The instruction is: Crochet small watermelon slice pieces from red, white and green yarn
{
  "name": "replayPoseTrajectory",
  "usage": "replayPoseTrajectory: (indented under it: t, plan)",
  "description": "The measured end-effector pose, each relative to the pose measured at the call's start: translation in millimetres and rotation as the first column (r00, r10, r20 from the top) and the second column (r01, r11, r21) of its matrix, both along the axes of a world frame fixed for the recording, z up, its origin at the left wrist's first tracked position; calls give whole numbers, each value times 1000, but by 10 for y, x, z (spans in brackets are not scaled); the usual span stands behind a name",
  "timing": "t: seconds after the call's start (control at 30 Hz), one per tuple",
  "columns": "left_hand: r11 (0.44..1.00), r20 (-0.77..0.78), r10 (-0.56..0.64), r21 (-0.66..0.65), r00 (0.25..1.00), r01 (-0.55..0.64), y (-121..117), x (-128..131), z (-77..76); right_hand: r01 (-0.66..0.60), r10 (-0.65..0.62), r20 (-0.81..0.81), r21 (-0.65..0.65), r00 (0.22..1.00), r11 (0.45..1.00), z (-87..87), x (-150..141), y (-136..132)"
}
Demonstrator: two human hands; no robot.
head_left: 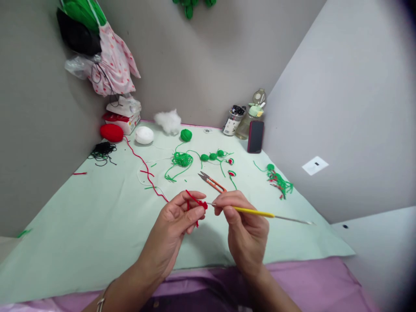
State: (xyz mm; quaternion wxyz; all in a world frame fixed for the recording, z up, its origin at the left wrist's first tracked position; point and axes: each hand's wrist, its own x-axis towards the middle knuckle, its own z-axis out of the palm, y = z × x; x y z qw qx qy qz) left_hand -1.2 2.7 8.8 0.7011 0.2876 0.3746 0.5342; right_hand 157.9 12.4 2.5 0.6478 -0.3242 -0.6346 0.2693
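My left hand (180, 219) pinches a small red crochet piece (204, 205) between thumb and fingers, with red yarn looped over the index finger. In my right hand (243, 225) is a crochet hook (255, 211) with a yellow handle, gripped like a pencil. Its left tip meets the red piece; the other metal end points right. Red yarn (143, 169) runs from my left hand back to a red yarn ball (111, 132). Orange-handled thread snips (212, 182) lie on the table just beyond my hands.
Behind are a white yarn ball (144, 135), stuffing (168, 121), a green ball (186, 135) and tangled green yarn (182, 159). Small green balls (212, 156) lie mid-table. At right stand a phone (255, 137), a bottle (245, 125) and a pen cup (232, 121). Walls enclose the table.
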Motion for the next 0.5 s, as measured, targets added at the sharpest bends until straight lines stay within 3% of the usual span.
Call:
replayPoseTrajectory:
  t: [0.07,0.13,0.2,0.27,0.33,0.5]
  plan:
    - [1000,-10,17,10,1000,-17,1,-4,8,-89,86,-62,-62,994,994,-17,1,25]
    - [998,-34,37,44,999,-36,-7,1,7,-91,92,11,-53,996,994,-42,-4,26]
    - [996,-43,56,78,998,-53,-20,16,3,31,-49,216,82,975,996,-80,-17,2]
    - [998,-7,44,53,999,-44,-29,34,2,131,-230,358,279,905,951,-121,-32,-26]
    - [1000,67,-10,-20,998,11,-26,38,3,148,-265,328,341,907,928,-142,-38,-34]
    - [993,240,-63,-80,969,85,25,-46,10,30,-30,9,5,1000,1000,-67,20,53]
